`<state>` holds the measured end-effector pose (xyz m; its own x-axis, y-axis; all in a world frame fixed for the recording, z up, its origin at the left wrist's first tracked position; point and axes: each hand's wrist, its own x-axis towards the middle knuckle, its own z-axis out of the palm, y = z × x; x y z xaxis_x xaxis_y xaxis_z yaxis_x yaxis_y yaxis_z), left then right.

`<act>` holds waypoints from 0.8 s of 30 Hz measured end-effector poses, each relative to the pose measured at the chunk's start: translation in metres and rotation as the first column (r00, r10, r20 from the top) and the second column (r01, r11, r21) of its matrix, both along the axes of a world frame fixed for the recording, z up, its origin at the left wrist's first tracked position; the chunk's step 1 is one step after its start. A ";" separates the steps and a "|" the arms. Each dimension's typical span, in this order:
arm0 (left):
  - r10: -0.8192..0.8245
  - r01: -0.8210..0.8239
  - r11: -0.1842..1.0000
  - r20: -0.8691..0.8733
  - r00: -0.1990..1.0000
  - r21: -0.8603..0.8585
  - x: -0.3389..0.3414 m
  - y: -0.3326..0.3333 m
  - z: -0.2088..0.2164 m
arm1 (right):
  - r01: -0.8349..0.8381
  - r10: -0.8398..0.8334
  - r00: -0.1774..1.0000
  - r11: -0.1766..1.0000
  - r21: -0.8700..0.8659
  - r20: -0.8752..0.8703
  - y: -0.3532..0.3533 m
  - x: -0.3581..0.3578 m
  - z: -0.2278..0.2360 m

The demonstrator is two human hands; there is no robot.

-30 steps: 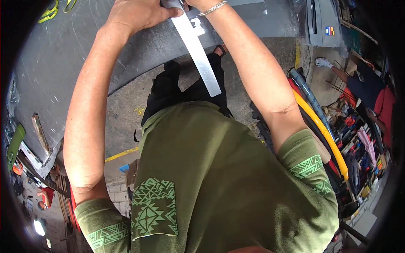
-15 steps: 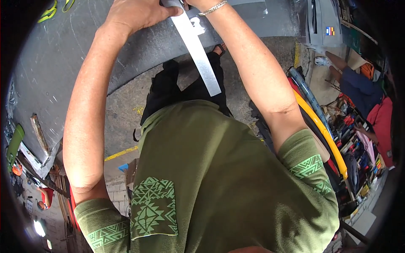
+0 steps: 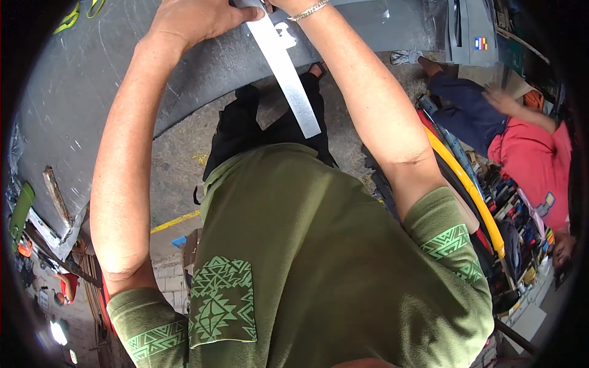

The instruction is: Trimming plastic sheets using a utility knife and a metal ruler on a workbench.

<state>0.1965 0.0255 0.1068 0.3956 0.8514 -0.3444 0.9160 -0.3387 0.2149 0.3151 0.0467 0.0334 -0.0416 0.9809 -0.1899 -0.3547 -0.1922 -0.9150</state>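
At the top edge of the head view my left hand (image 3: 197, 19) has its thumb pressed on the upper end of a flat, shiny metal strip (image 3: 287, 76). The strip slants down toward me, its free end hanging over my dark trousers. Beside that upper end is my right hand (image 3: 296, 5), a chain bracelet on its wrist. Its fingers look closed by a small dark metallic piece, but the picture's edge cuts most of them off. Beneath both hands spreads a large scratched dark grey panel (image 3: 208, 67) with a curved near edge.
A person in a red shirt (image 3: 531, 150) is close on the right, beside a cluttered heap of tools (image 3: 521, 236). A yellow curved bar (image 3: 469, 184) stands near my right elbow. A green-yellow strap (image 3: 66, 21) lies far left. Another person (image 3: 67, 287) is at the lower left.
The person in red has come nearer from the right, one foot now close to the panel's edge. My hands and the metal strip have barely shifted.
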 end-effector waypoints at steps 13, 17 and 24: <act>-0.020 0.020 1.000 -0.006 1.000 0.002 -0.009 0.004 -0.010 | -0.177 -0.503 0.659 0.619 0.765 0.559 0.011 0.007 -0.035; 0.005 0.120 0.978 0.588 0.809 -0.173 -0.014 0.002 -0.011 | -0.175 -0.591 0.647 0.500 0.848 0.482 0.011 -0.006 -0.012; -0.012 0.010 0.999 -0.038 0.999 -0.043 0.005 0.001 0.007 | -0.217 -0.253 0.429 0.903 0.370 0.867 0.008 -0.001 -0.007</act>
